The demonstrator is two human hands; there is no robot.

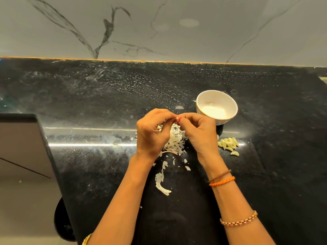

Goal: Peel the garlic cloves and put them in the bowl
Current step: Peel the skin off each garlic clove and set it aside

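Nearest the camera, two bare forearms were seen reaching up from the near edge of the black stone counter (99,89), the left one with a gold-coloured band (86,239) at the lower margin, the right one with a chain bracelet (238,221) and, closer to the wrist, an orange cord (222,181) beside a brown one. At the counter's left edge a grey flat panel (23,145) was seen overlapping the surface. Toward the middle, loose strips of garlic skin (161,184) were scattered, with a denser heap of skins (174,140) lying under the hands. The left hand (152,133) was held above that heap with its fingers curled, and the right hand (198,133) was held against it; a small garlic clove (177,118) was pinched between the fingertips of both, only a sliver of it being visible. Beyond the right hand, a white bowl (230,103) was stood upright on the counter, just beside the knuckles; whether anything lay inside it could not be told. Further right, near the counter's front step, a cluster of peeled garlic cloves (228,144) was laid on the stone, apart from the bowl, with one clove (234,153) a little separate at its near side. Behind everything, a pale veined wall (177,32) was met by the counter's far edge.
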